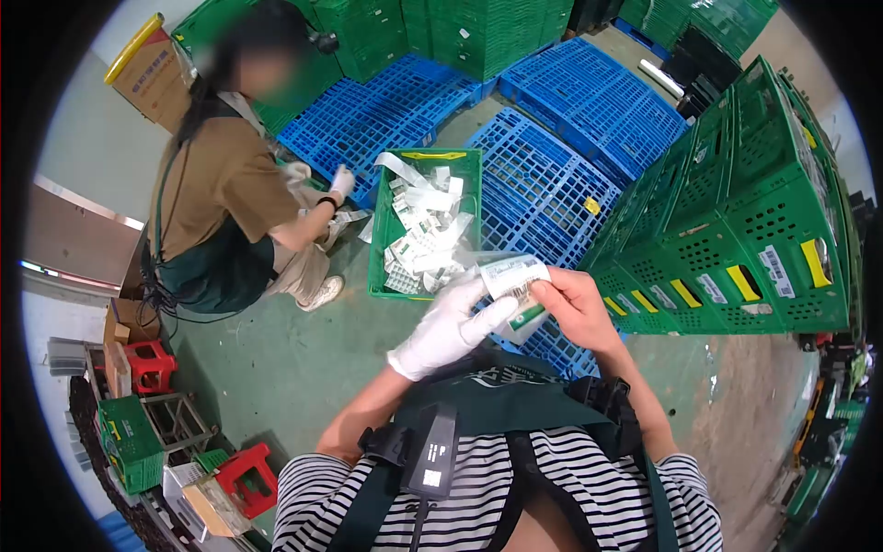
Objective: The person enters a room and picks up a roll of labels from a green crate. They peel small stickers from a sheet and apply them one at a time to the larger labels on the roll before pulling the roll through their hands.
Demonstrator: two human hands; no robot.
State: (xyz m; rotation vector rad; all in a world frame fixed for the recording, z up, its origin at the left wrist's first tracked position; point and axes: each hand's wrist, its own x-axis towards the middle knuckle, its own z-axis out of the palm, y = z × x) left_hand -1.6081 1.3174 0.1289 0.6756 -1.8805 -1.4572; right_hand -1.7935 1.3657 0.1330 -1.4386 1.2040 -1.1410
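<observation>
Closest to me, a black handheld scanner (pixel 434 455) is hanging over my striped shirt (pixel 598 497) and green apron (pixel 515 396), below my fingers. Low and far left of my fingers, a red stool (pixel 244 474) is standing among clutter.

My left hand (pixel 451 327), in a white glove, and my right hand (pixel 578 308), bare, are both holding one clear labelled packet (pixel 513 276) up in front of my chest. The left fingers (pixel 492 313) are pinching together on the packet's lower left edge. The right fingers (pixel 544 293) are clamping on its right edge, thumb on top. The packet is sitting tilted between the two hands, with a white printed label facing me and a green strip at its lower end. The print is too small to read.

Just beyond my fingers, a green crate (pixel 379 248) is sitting on the floor (pixel 294 359), holding a loose heap of white packets (pixel 425 230). Left of my fingers and further out, a co-worker (pixel 221 193) is crouching beside that crate, holding one gloved hand (pixel 342 181) near its far left corner.

Beyond the crate, blue pallets (pixel 552 175) are lying flat. Right of my fingers, stacked green crates (pixel 754 230) are standing with yellow and white tags showing. Far out to the upper left, a cardboard box (pixel 152 74) is leaning by the wall.
</observation>
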